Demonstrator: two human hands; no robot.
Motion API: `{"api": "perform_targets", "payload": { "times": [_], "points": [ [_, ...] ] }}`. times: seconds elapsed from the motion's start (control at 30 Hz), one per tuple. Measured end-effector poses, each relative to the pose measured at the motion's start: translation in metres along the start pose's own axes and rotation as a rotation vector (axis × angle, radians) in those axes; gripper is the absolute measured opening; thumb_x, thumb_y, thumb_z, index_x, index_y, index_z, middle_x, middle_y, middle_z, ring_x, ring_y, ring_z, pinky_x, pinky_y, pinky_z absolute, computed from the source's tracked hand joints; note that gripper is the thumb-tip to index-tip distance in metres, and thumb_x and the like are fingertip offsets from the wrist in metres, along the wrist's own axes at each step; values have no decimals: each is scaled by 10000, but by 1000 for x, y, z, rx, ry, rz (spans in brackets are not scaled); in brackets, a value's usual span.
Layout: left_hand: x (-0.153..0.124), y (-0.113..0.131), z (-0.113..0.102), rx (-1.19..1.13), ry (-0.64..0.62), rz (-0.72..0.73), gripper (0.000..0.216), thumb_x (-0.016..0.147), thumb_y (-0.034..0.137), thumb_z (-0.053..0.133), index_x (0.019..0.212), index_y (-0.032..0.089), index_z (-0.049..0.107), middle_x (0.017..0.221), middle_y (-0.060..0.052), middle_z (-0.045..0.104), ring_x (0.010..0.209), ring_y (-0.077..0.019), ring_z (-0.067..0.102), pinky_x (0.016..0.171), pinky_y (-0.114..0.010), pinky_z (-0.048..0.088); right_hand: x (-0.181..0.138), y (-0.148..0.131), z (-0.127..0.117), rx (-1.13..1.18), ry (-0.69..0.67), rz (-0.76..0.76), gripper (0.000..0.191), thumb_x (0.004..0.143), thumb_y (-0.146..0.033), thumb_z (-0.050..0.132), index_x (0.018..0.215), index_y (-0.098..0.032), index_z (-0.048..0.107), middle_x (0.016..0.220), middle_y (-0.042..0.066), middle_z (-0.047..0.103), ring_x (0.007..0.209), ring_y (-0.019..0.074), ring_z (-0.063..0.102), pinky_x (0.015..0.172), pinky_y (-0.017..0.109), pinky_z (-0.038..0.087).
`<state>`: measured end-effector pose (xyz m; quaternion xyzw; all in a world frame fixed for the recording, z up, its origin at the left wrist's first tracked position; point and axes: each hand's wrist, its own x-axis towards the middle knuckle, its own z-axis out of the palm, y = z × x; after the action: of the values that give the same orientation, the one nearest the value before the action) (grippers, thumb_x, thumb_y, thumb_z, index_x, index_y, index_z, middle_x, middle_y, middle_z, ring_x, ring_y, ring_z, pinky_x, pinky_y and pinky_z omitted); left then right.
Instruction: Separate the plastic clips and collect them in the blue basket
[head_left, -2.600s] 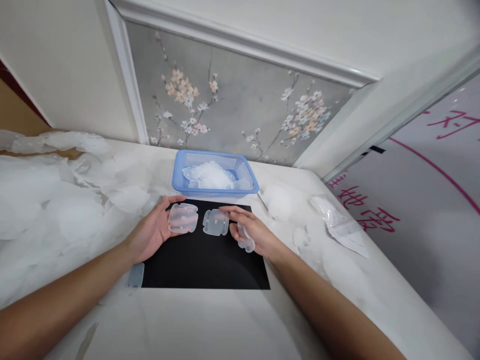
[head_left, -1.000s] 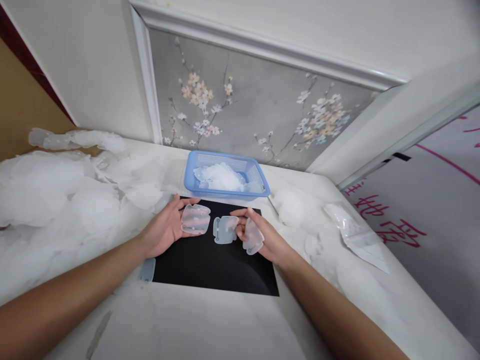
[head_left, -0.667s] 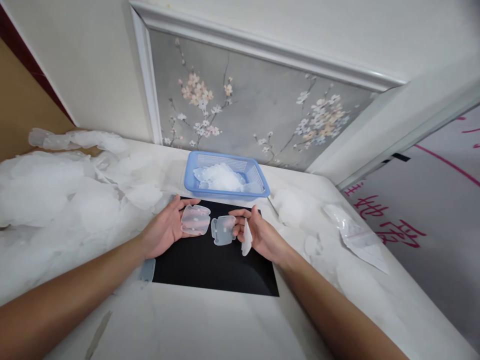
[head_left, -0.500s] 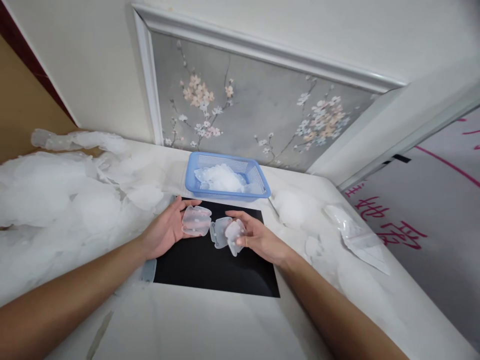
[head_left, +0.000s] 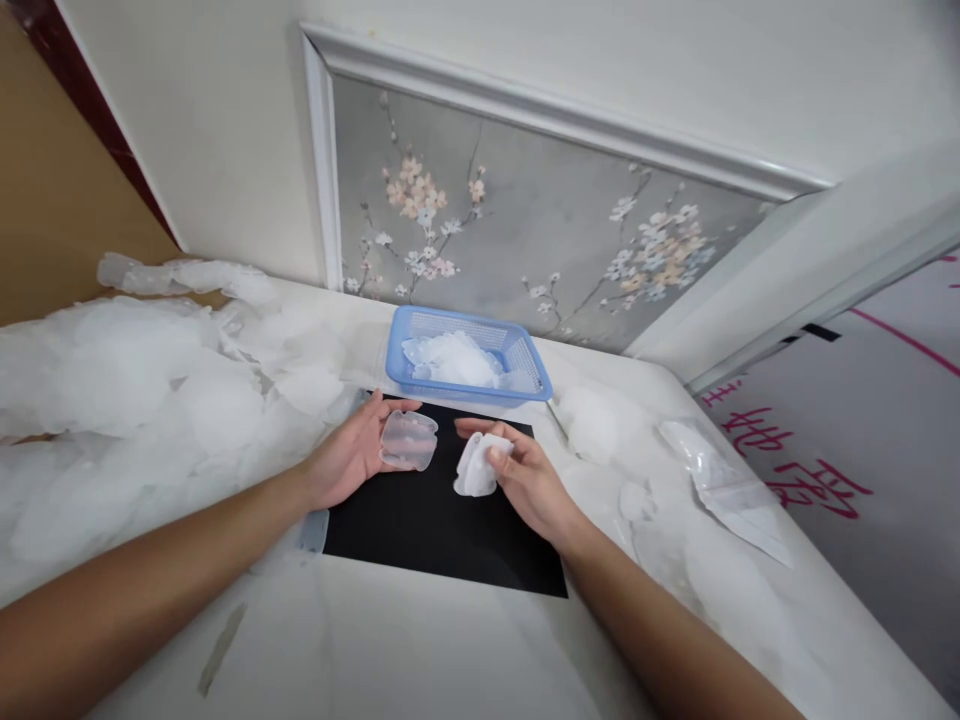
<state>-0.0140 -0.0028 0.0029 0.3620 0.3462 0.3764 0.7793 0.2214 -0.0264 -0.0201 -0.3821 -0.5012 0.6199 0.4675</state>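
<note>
Above a black sheet (head_left: 442, 535) both of my hands hold thin, frosted plastic pieces with notched, rounded edges. My left hand (head_left: 352, 455) is turned palm up, with one see-through plastic piece (head_left: 409, 441) resting on its fingers, its thumb beside it. Small dots show on that piece. My right hand (head_left: 529, 478) pinches a small bunch of overlapping plastic pieces (head_left: 478, 466) between thumb and fingers. How many are in the bunch I cannot tell. A gap with the black sheet showing lies between the two hands.
Behind the sheet stands a blue basket (head_left: 471, 388) with frosted pieces inside. A large heap of pieces (head_left: 135, 370) covers the left of the table (head_left: 360, 640). More pieces (head_left: 600, 430) and a clear plastic bag (head_left: 724, 490) lie at right. A flower-painted wall panel (head_left: 525, 200) rises behind.
The fanned-out pieces in my right hand have come together into an overlapping bunch, farther from the left hand's piece. The whole view has shifted slightly.
</note>
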Motion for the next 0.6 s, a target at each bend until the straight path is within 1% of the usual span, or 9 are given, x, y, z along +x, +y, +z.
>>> {"api": "perform_targets", "payload": {
  "times": [0.03, 0.1, 0.2, 0.3, 0.33, 0.4, 0.47, 0.53, 0.6],
  "points": [
    [-1, -3, 1, 22, -23, 12, 519, 925, 627, 436, 1191, 209, 593, 1220, -123, 653, 1155, -320, 608, 1001, -523, 448, 0, 1, 7, 11, -5, 20, 368, 750, -513, 749, 725, -223, 525, 1185, 85, 642, 1024, 254, 585, 787, 343, 470],
    [-2, -10, 6, 79, -79, 35, 523, 917, 630, 452, 1207, 217, 587, 1214, -118, 642, 1175, -305, 583, 1013, -501, 434, 2, 2, 23, -78, 6, 24, 378, 739, -511, 757, 719, -225, 512, 956, 51, 661, 855, 210, 585, 720, 306, 458],
    [-4, -11, 13, 252, -66, 100, 532, 917, 626, 447, 1255, 233, 572, 1250, -114, 581, 1202, -290, 546, 1024, -473, 426, 17, -8, 36, -251, 124, -70, 354, 725, -485, 760, 751, -229, 518, 683, -26, 539, 634, 147, 478, 611, 264, 401],
    [-11, 14, 10, 650, 109, 214, 470, 861, 548, 591, 1227, 253, 615, 1284, -98, 518, 1129, -284, 569, 1044, -450, 398, 51, -36, 28, -248, 298, -245, 347, 735, -459, 722, 910, -242, 516, 761, -19, 572, 658, 157, 506, 620, 272, 414],
    [-15, 28, 5, 791, 109, 218, 447, 826, 495, 655, 1206, 261, 639, 1277, -90, 528, 1116, -292, 573, 1055, -450, 376, 64, -48, 24, -299, 335, -293, 339, 770, -453, 681, 981, -243, 518, 817, 1, 595, 702, 172, 536, 655, 291, 431],
    [-24, 60, -11, 997, 9, 215, 365, 774, 388, 718, 1119, 270, 698, 1198, -78, 607, 1142, -323, 556, 1073, -448, 331, 89, -68, 20, -546, 404, -308, 331, 778, -377, 667, 1034, -222, 526, 900, 51, 621, 794, 218, 576, 732, 352, 450],
    [-34, 88, -33, 1123, 64, 243, 295, 714, 323, 756, 1003, 265, 734, 1077, -80, 674, 1181, -366, 529, 1086, -458, 291, 100, -76, 30, -809, 449, -402, 303, 775, -300, 673, 1035, -201, 554, 1022, 109, 624, 947, 268, 582, 844, 421, 439],
    [-39, 106, -56, 1156, 161, 266, 288, 667, 284, 773, 950, 252, 732, 1114, -105, 664, 1305, -417, 417, 1109, -496, 230, 90, -67, 56, -971, 286, -514, 207, 835, -269, 625, 1028, -205, 585, 1064, 118, 632, 993, 270, 584, 892, 440, 436],
    [-38, 109, -75, 1190, 221, 267, 336, 571, 297, 835, 883, 246, 721, 1203, -124, 642, 1384, -449, 301, 1130, -530, 165, 64, -43, 93, -1017, -105, -512, 165, 918, -291, 549, 1058, -222, 603, 1000, 81, 667, 906, 227, 620, 852, 400, 477]
  ]
}}
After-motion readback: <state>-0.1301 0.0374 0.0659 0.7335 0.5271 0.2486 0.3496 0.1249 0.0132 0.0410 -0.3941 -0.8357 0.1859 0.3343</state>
